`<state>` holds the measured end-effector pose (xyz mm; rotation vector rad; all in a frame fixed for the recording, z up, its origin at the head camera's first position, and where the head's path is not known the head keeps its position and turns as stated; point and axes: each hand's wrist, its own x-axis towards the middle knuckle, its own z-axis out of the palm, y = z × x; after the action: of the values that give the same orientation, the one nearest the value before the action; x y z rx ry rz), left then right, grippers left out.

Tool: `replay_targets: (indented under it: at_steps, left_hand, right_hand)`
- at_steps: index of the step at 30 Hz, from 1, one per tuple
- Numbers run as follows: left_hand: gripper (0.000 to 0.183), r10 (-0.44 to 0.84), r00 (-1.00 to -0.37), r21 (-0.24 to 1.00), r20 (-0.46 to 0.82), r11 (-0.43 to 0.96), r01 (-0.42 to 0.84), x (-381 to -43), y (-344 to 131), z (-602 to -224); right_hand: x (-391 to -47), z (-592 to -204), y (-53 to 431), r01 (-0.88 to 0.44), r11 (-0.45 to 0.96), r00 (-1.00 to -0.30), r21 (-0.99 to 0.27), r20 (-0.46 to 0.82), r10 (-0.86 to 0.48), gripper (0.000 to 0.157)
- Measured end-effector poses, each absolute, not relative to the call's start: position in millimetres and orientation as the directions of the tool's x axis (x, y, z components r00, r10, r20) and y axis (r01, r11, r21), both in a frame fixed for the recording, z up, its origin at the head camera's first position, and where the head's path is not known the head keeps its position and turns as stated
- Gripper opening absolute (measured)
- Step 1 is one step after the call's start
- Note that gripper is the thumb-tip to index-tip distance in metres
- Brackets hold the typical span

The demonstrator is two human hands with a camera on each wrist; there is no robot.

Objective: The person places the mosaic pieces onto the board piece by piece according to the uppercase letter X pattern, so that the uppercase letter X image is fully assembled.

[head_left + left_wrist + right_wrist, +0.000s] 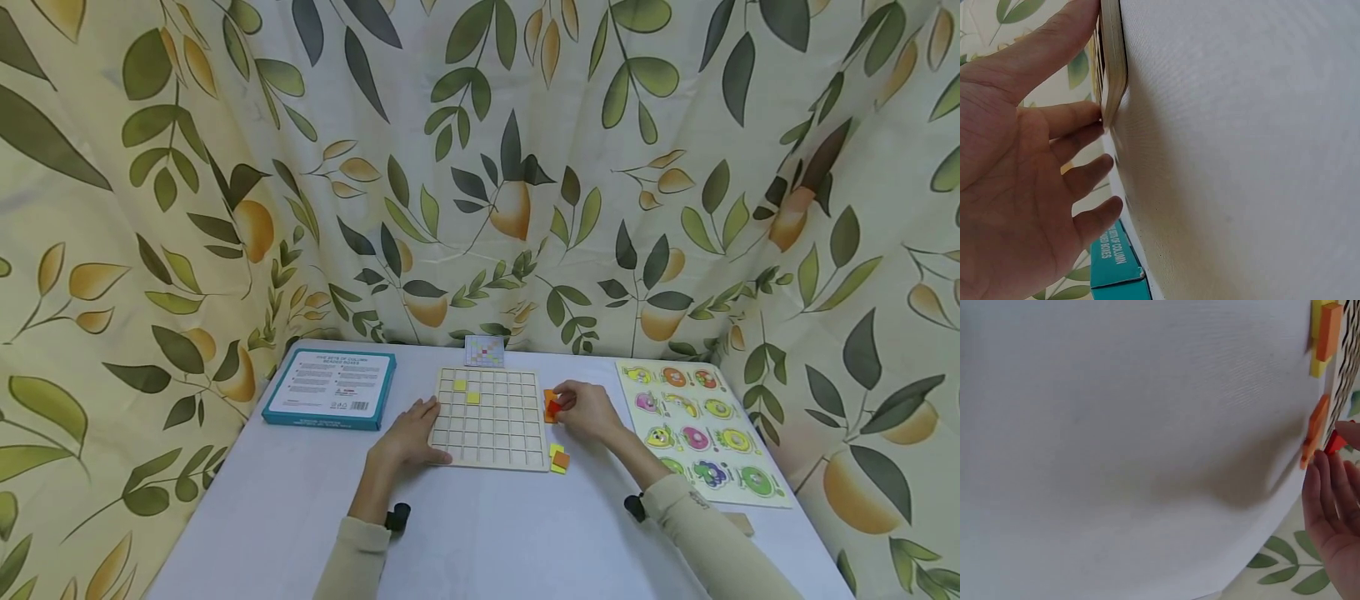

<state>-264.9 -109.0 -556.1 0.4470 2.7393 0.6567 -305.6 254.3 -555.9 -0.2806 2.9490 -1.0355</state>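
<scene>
A pale wooden grid board (495, 433) lies in the middle of the table, with one yellow tile (460, 385) and another yellow tile (473, 398) in its upper left squares. My left hand (407, 433) rests along the board's left side, fingers extended and thumb by the near left corner. Off the board's right edge, my right hand (592, 412) pinches a small red tile (1335, 442) between thumb and fingertips. Orange tiles (550, 414) lie right under those fingertips. Nearer me, an orange tile (561, 459) sits on yellow tiles (557, 449).
A small coloured pattern card (484, 351) stands behind the board. To the left lies a teal-edged box (330, 387); to the right, a fruit puzzle board (705, 433). A wooden piece (740, 523) shows beside the right sleeve. Patterned curtain encloses the white table (480, 533).
</scene>
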Motion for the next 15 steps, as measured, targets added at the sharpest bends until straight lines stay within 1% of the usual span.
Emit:
replay_targets:
  at_steps: [7, 10, 15]
  left_hand:
    - [0.103, 0.361, -0.912, 0.479, -0.193, 0.846, 0.233, -265.2, -109.1, -554.3]
    - [0.103, 0.366, -0.912, 0.485, -0.188, 0.842, 0.238, -264.9, -109.3, -554.3]
    - [0.102, 0.369, -0.910, 0.484, -0.191, 0.842, 0.240, -265.0, -109.4, -556.5]
  right_hand:
    - [-306.1, -544.8, 236.2, -0.208, 0.722, -0.976, -0.660, 0.089, -0.200, 0.054]
    - [-306.7, -542.7, 228.2, -0.213, 0.711, -0.974, -0.670, 0.084, -0.213, 0.056]
    - [-308.5, -542.8, 214.3, -0.214, 0.699, -0.972, -0.682, 0.074, -0.225, 0.055]
